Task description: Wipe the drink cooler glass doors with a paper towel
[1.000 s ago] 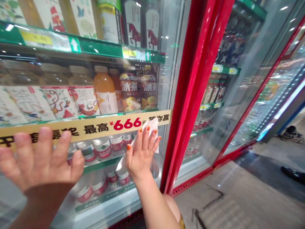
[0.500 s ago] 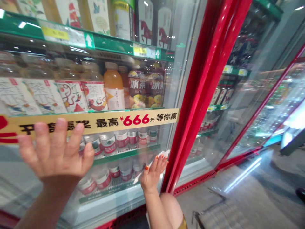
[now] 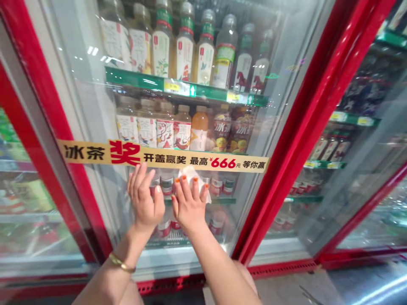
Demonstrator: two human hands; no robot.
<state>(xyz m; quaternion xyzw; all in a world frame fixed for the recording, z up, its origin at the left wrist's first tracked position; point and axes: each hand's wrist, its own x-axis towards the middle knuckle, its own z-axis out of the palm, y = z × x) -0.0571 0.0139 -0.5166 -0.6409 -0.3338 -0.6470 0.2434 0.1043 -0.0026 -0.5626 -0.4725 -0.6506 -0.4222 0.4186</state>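
A white tissue [image 3: 188,173] lies against the glass door [image 3: 222,237] of an upright drinks cooler, just under a yellow strip sticker [image 3: 162,159] with black and red lettering. My right hand [image 3: 192,207] presses the tissue to the glass with spread fingers; its nails are orange and cover part of the tissue. Close by on the left is my left hand [image 3: 144,199], raised with its fingers stretched out and its thumb apart. It holds nothing, and its fingertips reach the sticker's lower edge. Whether it touches the glass I cannot tell. A gold bracelet [image 3: 121,263] circles my left wrist.
Behind the glass, several bottles [image 3: 183,46] stand on green-edged shelves [image 3: 143,78]. Red door frames [image 3: 305,127] rise on both sides. More glass-fronted cooler sections flank this one, and grey floor [image 3: 286,284] shows at lower right.
The view has shifted, showing the whole sticker and more of the door. My right hand has moved up and left across the glass with the tissue. My left hand is now closer to it.
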